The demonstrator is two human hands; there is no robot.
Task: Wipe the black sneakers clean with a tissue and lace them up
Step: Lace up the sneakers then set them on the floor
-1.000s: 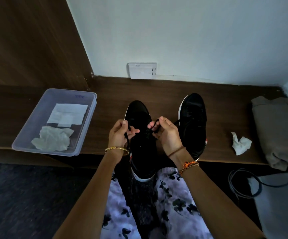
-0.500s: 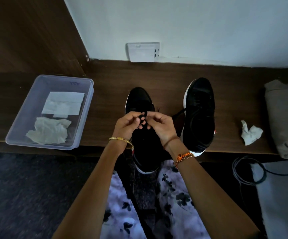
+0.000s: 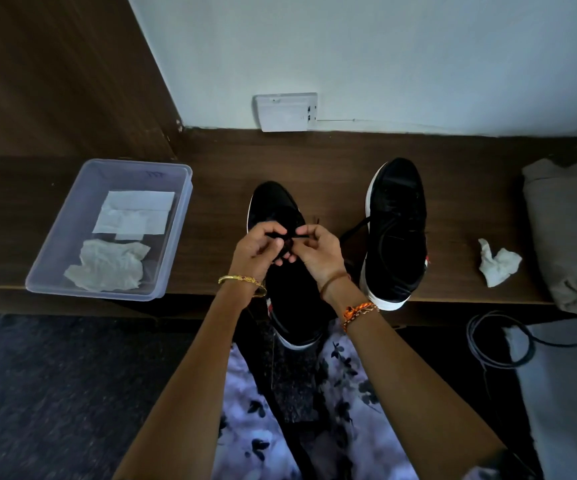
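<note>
One black sneaker [image 3: 292, 296] is being kept heel-out over the worktop's [image 3: 314, 161] front edge, its lace [image 3: 285, 239] being pinched. The other sneaker [image 3: 396, 233] is lying alongside, a crumpled tissue [image 3: 496, 263] near the right end.

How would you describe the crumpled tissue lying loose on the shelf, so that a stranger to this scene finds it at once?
Start at the long dark wooden shelf under the white wall. Go right past both black sneakers; the crumpled tissue lies between the right sneaker and the folded grey-brown cloth. Unlike the tissues in the clear plastic tub, it lies bare on the wood.
</note>
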